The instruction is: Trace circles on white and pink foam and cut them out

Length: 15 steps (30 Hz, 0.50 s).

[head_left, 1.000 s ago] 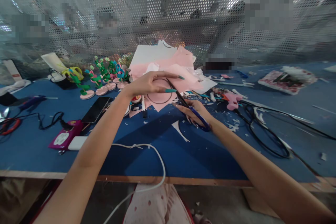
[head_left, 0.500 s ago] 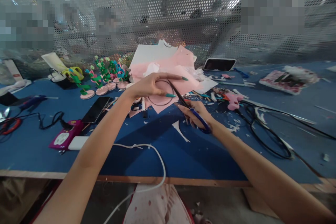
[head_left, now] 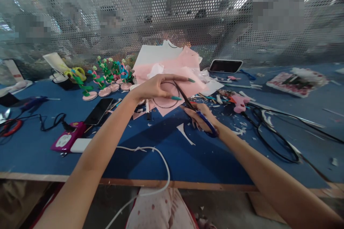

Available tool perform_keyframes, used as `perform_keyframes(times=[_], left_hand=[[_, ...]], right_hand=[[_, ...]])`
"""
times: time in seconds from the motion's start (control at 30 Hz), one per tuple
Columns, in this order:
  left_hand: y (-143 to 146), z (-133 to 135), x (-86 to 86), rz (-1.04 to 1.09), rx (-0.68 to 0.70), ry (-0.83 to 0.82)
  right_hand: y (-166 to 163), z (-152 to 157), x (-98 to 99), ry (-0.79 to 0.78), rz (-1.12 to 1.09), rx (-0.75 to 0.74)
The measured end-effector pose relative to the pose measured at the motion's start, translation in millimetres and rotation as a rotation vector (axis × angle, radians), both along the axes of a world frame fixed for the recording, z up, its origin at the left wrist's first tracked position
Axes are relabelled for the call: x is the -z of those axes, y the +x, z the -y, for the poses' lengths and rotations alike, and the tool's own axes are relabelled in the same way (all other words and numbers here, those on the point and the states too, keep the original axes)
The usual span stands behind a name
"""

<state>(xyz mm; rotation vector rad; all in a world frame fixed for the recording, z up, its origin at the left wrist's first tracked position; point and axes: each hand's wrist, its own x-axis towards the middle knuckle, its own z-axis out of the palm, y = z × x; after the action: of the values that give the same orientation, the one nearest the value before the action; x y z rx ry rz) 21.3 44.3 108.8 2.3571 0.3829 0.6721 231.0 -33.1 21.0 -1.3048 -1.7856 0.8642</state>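
My left hand holds a sheet of pink paper, with its thumb and fingers spread along the sheet. A dark circle outline is drawn on this sheet, partly covered by the hand. My right hand grips a pair of scissors with dark blue handles. Their dark blades point up and left across the right edge of the pink paper; how far apart the blades are, I cannot tell. Behind the hands, more pink and white sheets lie in a loose pile.
Small flower models on round pink bases stand at the left. Nearer lie a black phone, a purple device and a white cable. On the right are a pink glue gun, its black cord, and paper scraps.
Both hands, the paper and the scissors keep nearly the same pose. The whole view has shifted very slightly.
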Motion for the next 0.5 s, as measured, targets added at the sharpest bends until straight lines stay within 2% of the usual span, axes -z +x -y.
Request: perform_keyframes(times=[0.27, 0.5], left_hand=[[-0.5, -1.2, -0.7, 0.001, 0.032, -0.018], [-2.6, -7.0, 0.5, 0.012, 0.024, -0.076]], right_hand=[[-6.8, 7.5, -6.7, -0.068, -0.063, 0.067], [-4.3, 4.3, -6.3, -0.080, -0.058, 0.029]])
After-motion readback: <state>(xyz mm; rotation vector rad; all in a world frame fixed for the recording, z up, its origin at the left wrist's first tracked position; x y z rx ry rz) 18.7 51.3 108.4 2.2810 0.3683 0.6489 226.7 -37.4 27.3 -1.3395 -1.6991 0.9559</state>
